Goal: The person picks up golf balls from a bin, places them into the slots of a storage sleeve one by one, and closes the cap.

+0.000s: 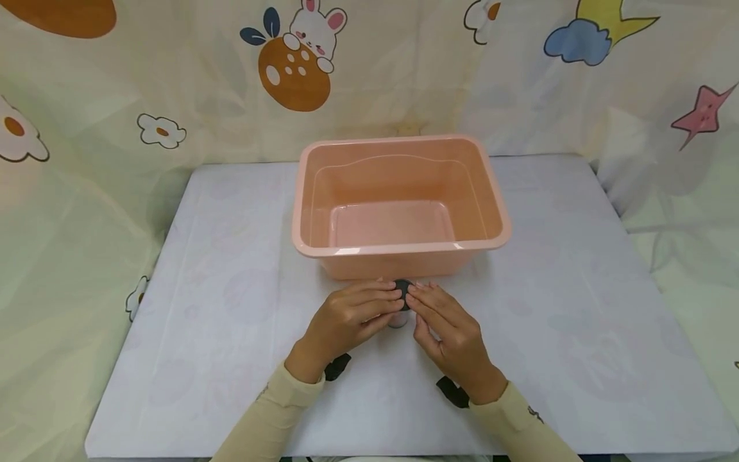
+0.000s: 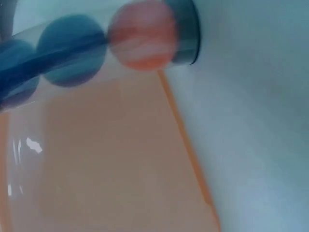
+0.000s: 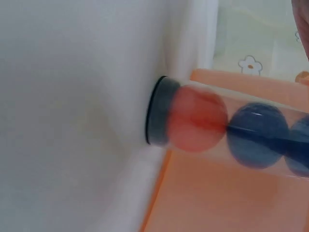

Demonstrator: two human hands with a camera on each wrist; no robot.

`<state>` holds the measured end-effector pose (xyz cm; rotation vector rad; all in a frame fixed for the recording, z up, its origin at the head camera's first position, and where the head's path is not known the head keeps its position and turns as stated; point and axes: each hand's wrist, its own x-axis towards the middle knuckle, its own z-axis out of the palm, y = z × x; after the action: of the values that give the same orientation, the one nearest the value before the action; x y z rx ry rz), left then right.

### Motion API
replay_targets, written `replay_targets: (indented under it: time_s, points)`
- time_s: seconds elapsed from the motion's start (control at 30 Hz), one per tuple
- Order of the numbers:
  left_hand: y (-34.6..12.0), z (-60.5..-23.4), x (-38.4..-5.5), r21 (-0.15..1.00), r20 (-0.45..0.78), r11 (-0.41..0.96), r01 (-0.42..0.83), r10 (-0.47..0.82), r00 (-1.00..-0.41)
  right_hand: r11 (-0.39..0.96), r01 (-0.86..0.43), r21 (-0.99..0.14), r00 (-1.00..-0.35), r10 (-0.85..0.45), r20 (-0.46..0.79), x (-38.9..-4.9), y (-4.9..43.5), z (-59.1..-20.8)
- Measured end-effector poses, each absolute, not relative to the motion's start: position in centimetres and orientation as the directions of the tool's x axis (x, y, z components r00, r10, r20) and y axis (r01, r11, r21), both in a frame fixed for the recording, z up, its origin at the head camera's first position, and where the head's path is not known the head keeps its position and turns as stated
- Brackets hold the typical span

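Observation:
A clear tube with coloured balls (image 3: 258, 135) stands on the table between my hands, close to the near side of the basin. Red and dark blue balls show through its wall, and its lower end has a dark grey cap (image 2: 186, 31). The tube's dark round top (image 1: 403, 286) shows between my fingertips in the head view. My left hand (image 1: 349, 314) touches it from the left with fairly straight fingers. From the right, my right hand (image 1: 453, 330) lays extended fingertips at its edge, the thumb lower and apart. The hands hide most of the tube in the head view.
A pink rectangular basin (image 1: 401, 249) stands just beyond the hands, with bare floor visible inside. White cloth covers the table (image 1: 219, 301). Behind and beside it hangs a pale curtain (image 1: 398, 70) with cartoon prints.

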<state>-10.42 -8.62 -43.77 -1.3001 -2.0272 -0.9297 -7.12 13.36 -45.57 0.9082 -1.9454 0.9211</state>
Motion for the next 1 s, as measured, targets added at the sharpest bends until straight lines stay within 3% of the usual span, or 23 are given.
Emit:
replay_targets:
  time_s: [0.57, 0.8, 1.0]
  points:
    - [-8.7, -45.4, -10.4, 0.354, 0.786, 0.283, 0.891, 0.426, -0.448, 0.459, -0.822, -0.336, -0.474, -0.226, 0.851, -7.5, 12.2, -46.4]
    - [-8.8, -45.9, -10.2, 0.391, 0.779, 0.279, 0.877, 0.407, -0.477, 0.477, -0.771, -0.421, -0.572, -0.231, 0.787, -6.8, 12.3, -47.0]
    - [-9.7, -46.4, -9.5, 0.413, 0.736, 0.454, 0.789, 0.344, -0.583, 0.516, -0.715, -0.471, -0.643, -0.223, 0.732, -6.5, 13.1, -47.3]
